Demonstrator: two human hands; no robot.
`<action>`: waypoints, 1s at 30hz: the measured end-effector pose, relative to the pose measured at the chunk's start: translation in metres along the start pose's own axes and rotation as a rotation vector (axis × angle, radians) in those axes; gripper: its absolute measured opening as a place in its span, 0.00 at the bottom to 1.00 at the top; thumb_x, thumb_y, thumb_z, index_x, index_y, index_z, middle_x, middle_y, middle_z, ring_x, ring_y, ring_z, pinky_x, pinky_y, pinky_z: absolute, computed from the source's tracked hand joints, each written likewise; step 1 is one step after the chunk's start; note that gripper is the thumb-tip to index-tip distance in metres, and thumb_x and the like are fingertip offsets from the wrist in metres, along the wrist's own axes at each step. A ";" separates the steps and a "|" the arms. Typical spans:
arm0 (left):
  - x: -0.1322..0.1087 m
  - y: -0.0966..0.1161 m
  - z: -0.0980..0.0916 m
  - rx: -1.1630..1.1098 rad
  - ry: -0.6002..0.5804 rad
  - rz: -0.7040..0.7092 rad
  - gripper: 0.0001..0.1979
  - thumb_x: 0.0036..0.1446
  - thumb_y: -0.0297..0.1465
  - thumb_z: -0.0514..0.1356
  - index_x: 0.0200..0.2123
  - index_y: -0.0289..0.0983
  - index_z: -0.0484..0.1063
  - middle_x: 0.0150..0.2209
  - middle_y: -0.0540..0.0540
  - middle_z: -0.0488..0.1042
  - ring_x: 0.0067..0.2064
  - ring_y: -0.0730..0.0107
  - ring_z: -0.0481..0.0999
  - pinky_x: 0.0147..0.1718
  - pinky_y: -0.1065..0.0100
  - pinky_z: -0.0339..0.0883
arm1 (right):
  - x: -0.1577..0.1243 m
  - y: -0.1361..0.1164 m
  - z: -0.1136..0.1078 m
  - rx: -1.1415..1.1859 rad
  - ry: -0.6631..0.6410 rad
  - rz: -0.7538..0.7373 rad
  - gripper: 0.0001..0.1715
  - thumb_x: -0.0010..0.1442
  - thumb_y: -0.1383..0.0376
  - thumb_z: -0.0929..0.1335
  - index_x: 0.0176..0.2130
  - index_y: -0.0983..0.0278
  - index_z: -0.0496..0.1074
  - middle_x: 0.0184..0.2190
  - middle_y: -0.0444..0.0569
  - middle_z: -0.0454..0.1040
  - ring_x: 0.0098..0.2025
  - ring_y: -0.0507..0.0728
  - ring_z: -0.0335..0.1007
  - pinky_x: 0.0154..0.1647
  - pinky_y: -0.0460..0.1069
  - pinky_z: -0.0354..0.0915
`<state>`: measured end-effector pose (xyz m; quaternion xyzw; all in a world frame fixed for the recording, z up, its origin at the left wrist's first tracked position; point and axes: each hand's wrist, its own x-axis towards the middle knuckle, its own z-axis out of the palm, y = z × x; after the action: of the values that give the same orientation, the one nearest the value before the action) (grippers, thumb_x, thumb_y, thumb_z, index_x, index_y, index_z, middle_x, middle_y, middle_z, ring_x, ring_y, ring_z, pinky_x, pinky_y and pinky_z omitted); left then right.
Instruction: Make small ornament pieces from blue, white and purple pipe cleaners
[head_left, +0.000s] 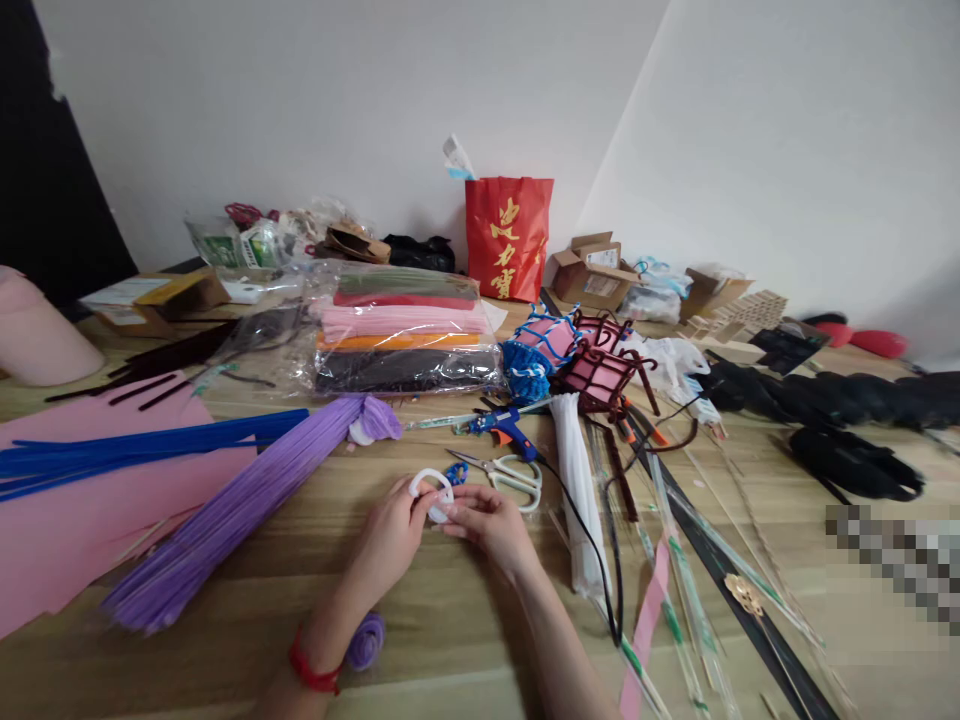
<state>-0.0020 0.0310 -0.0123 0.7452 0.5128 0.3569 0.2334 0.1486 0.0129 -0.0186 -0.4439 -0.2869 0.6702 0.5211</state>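
Between my two hands is a white fuzzy pipe cleaner bent into a loop. My left hand pinches its left side, and my right hand grips its lower right with thumb and fingers. Just beyond the fingers lies a small blue coil. White-handled scissors rest right behind my right hand. A purple coil sits beside my left wrist. To the right is a bundle of white pipe cleaners; on the left lies a long purple bundle.
A blue glue gun and its black cord lie behind the scissors. Packed pipe cleaners, pink lanterns and a red bag stand farther back. Pink sheets cover the left; sticks and a black strip lie right.
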 end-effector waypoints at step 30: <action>0.005 -0.003 -0.008 -0.312 -0.121 -0.211 0.09 0.50 0.35 0.58 0.29 0.36 0.76 0.31 0.45 0.76 0.35 0.63 0.74 0.36 0.67 0.66 | -0.003 -0.003 0.004 -0.290 -0.142 0.076 0.28 0.34 0.50 0.76 0.28 0.70 0.74 0.21 0.50 0.77 0.24 0.58 0.75 0.26 0.48 0.69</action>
<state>-0.0090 0.0364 -0.0080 0.6622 0.5116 0.3601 0.4124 0.1468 0.0108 -0.0140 -0.4764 -0.3997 0.6706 0.4044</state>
